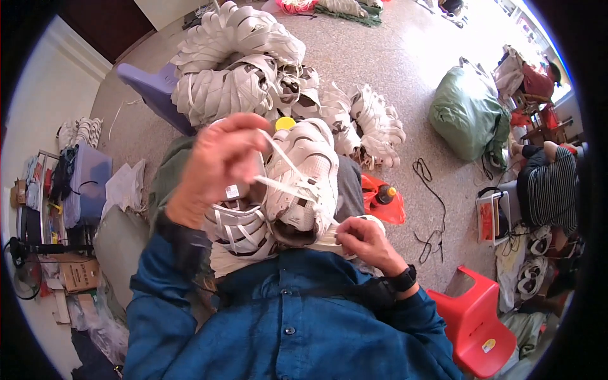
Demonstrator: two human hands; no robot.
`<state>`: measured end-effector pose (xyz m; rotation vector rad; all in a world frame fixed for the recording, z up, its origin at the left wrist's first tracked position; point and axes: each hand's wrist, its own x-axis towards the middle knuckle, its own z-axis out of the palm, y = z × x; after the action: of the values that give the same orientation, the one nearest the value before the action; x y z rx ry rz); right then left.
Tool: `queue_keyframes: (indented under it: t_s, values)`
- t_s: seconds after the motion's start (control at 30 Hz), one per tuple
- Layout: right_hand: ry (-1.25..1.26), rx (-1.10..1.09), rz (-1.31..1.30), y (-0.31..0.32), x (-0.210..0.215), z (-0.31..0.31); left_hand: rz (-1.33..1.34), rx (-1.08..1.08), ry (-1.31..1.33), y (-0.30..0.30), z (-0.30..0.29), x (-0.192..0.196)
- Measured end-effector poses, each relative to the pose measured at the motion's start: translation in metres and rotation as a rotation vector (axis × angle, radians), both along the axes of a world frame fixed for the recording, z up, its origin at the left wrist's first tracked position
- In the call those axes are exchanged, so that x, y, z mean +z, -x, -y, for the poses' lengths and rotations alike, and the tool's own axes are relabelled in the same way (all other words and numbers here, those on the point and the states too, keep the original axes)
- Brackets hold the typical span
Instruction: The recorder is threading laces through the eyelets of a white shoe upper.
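The left hand (pixel 218 161) is raised and closed, and it pinches a white lace (pixel 278 155) that runs tight down to the white shoe upper (pixel 304 180) on the person's lap. The right hand (pixel 364 240) is lower, its fingers curled on the other end of the lace, just beside the lower edge of the upper. A small white label (pixel 232 191) sits on the upper under the left hand. More white uppers (pixel 240 231) lie stacked below it. Beyond the knees, big bundles of white uppers (pixel 234 69) rest on a purple stool (pixel 158 92) and on the floor. To the right lie a red plastic bag (pixel 389 209), a big green sack (pixel 465 114) and a red stool (pixel 475 323) with a round yellow sticker (pixel 488 345).
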<state>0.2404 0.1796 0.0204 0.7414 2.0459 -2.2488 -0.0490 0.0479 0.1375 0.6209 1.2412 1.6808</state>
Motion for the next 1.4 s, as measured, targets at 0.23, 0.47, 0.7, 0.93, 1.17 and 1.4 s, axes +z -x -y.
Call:
queue_keyframes:
  t_s: [0.23,0.47,0.7,0.93,1.17,1.4]
  values:
    - [-0.002,-0.118,0.029,-0.032,-0.009,-0.033,-1.339,0.093,0.432,0.053,0.060,-0.009]
    - [-0.928,-0.180,0.201,-0.050,-0.006,-0.076,-1.761,0.276,0.272,-0.003,0.053,-0.019]
    - [-0.546,-0.079,-0.125,0.028,0.001,-0.016,-1.009,-0.102,0.260,-0.100,0.017,-0.089]
    - [-0.683,-0.130,-0.137,0.048,-0.003,-0.007,-0.878,-0.095,0.315,-0.105,0.010,-0.104]
    - [-1.014,0.071,-0.119,0.057,0.017,-0.008,-0.774,-0.037,0.274,-0.111,0.011,-0.104]
    - [-1.109,0.147,-0.137,0.062,0.013,-0.006,-0.974,0.040,0.148,-0.114,0.009,-0.116]
